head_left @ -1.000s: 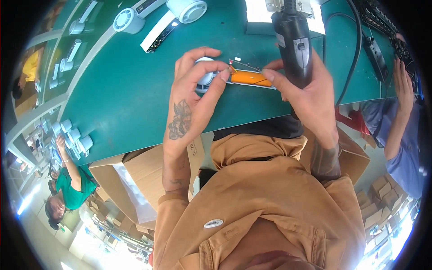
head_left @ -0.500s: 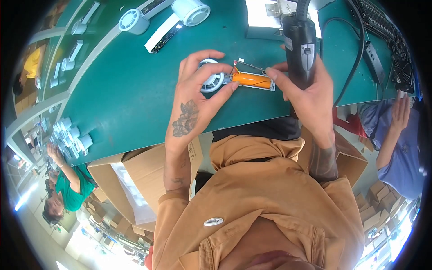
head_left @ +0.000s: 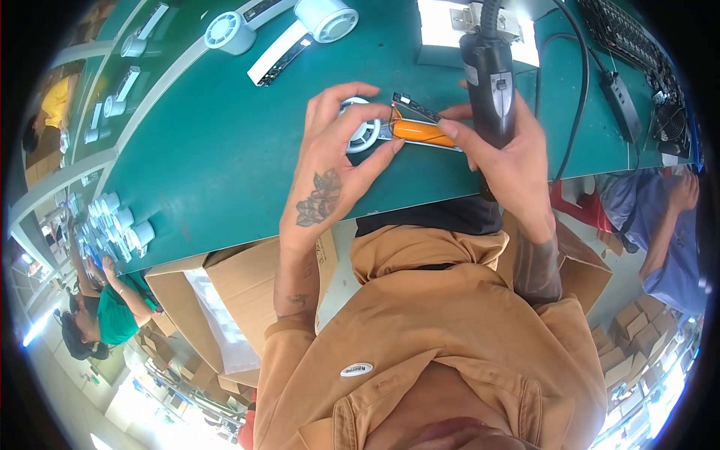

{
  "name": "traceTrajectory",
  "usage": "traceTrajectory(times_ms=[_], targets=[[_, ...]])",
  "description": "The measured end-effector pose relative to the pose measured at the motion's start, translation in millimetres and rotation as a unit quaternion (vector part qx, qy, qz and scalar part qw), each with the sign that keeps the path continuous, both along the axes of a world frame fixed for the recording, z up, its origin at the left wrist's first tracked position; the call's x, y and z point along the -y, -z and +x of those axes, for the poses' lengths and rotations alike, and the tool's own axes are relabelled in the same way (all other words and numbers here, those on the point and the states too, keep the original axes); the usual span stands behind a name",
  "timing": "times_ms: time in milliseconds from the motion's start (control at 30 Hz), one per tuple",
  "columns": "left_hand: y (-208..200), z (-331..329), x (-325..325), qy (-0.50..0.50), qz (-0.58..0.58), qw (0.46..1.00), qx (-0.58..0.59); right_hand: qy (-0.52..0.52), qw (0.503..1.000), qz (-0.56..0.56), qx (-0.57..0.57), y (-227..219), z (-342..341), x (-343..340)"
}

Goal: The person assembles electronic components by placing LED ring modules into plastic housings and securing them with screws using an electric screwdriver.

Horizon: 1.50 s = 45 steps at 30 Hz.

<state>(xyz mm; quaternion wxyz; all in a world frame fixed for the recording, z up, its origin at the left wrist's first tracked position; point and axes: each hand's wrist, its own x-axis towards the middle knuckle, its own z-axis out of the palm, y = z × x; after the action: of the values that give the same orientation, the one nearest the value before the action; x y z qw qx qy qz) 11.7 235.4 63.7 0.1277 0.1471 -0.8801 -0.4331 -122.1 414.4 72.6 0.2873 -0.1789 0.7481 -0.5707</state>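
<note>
A light blue handheld fan (head_left: pixel 363 136) with a round grille lies in my left hand (head_left: pixel 324 169), its handle opened. Thumb and fingers close on it where the head meets the handle. Inside the handle sits an orange cylindrical battery (head_left: pixel 421 133), with thin wires beside it. A narrow dark circuit board (head_left: pixel 417 109) stands tilted above the battery, its right end pinched by the thumb and a finger of my right hand (head_left: pixel 519 169). That same hand also keeps a black electric screwdriver (head_left: pixel 491 94) upright in its grasp. The screwdriver's tip is hard to make out.
Two more fans with exposed boards, one (head_left: pixel 281 56) nearer, lie at the back of the green table (head_left: pixel 202 172). A white box-like fixture (head_left: pixel 439 37) stands behind the screwdriver. Cables and a power strip (head_left: pixel 621 105) lie right. Cardboard boxes (head_left: pixel 240 292) flank me; co-workers sit at both sides.
My right hand has tipped the circuit board, so its component face shows more than its edge. The fan and both hands have shifted slightly. Co-workers' arms have moved on both sides.
</note>
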Motion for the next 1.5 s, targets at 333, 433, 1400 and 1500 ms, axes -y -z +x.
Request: traceTrajectory(times_ms=[333, 433, 1400, 1500], targets=[[1, 3, -2, -0.023, 0.002, 0.999, -0.05, 0.007, 0.993, 0.046, -0.111, -4, 12, -2], [-4, 2, 2, 0.012, -0.016, 0.998, -0.062, -0.006, 0.992, 0.034, -0.122, -1, 12, -4], [7, -3, 22, 0.229, -0.329, 0.907, -0.125, 0.105, 0.909, -0.394, 0.089, -42, -34, -63], [12, 1, 11, 0.198, -0.321, 0.918, -0.125, 0.079, 0.883, -0.459, 0.048, -52, -51, -60]])
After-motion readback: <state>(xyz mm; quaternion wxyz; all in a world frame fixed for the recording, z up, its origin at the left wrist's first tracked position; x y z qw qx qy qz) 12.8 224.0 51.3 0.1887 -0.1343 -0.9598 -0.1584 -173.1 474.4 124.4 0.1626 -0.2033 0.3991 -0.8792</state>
